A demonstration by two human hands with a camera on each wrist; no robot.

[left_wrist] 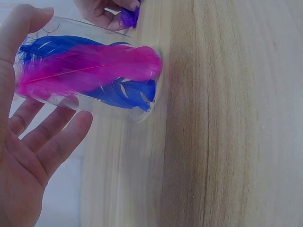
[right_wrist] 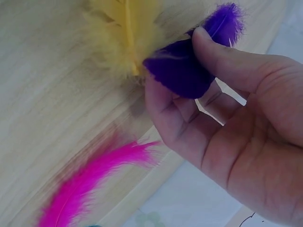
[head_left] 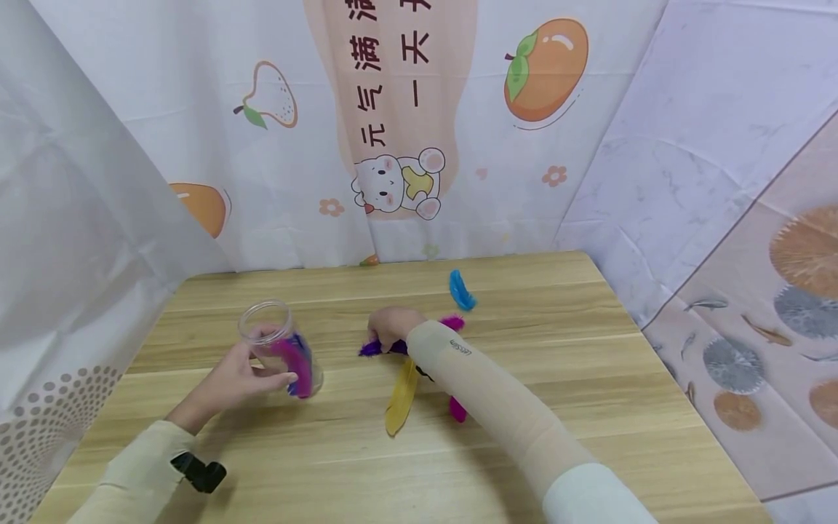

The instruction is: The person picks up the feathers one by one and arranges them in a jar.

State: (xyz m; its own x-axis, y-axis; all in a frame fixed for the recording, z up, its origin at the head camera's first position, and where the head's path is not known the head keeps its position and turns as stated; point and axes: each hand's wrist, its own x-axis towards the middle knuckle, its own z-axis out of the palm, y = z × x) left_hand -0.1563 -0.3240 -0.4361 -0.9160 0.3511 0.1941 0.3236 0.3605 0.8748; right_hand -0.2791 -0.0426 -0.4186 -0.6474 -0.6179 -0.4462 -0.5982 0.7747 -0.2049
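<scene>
My left hand (head_left: 245,382) holds a clear jar (head_left: 267,314) at the table's left side, thumb on one side and fingers on the other. Inside the jar, a pink feather (left_wrist: 94,68) lies against blue feathers (left_wrist: 125,94). Near the table's middle, my right hand (head_left: 393,326) pinches a purple feather (right_wrist: 182,68) between thumb and fingers. A yellow feather (head_left: 402,399) lies beside that hand, partly under the forearm. On its far side, a pink feather (right_wrist: 90,177) rests on the wood, mostly covered by the right arm in the head view.
A light blue feather (head_left: 461,291) lies toward the back of the wooden table (head_left: 543,320). Behind the table hangs a printed white curtain (head_left: 281,182). Patterned cloth (head_left: 733,306) borders the right side.
</scene>
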